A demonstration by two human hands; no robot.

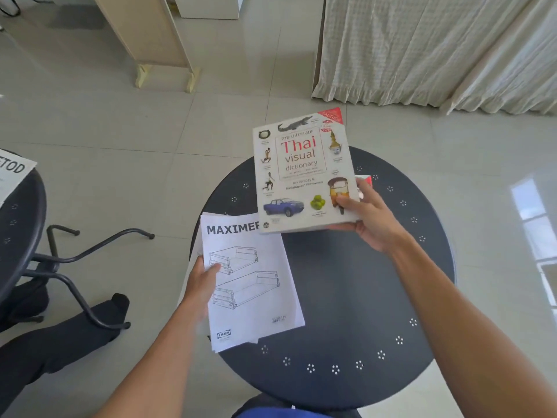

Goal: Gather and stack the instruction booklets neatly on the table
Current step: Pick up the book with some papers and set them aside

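Two printed items are in the hands and a third paper lies apart. The left hand [200,282] grips the left edge of the MAXIMERA instruction booklet [253,285], a white IKEA leaflet with line drawings of two drawers; its thumb presses on the cover while the other fingers are hidden beneath, so the fingers are closed on the sheets. At least one more sheet edge shows under the booklet beside those fingers; how many pages or booklets make up this bundle cannot be told. The booklet lies over the left rim of the round dark surface [361,297]. The right hand [369,215] clasps the lower right corner of one Thai visual dictionary [303,173], thumb on the cover, fingers under it, the book lifted and tilted above the surface's far side. Something small and red-white [364,181] peeks out just beyond the right fingers. Well left of the left fingers, another printed sheet [13,173] rests on a second dark round surface [21,224].
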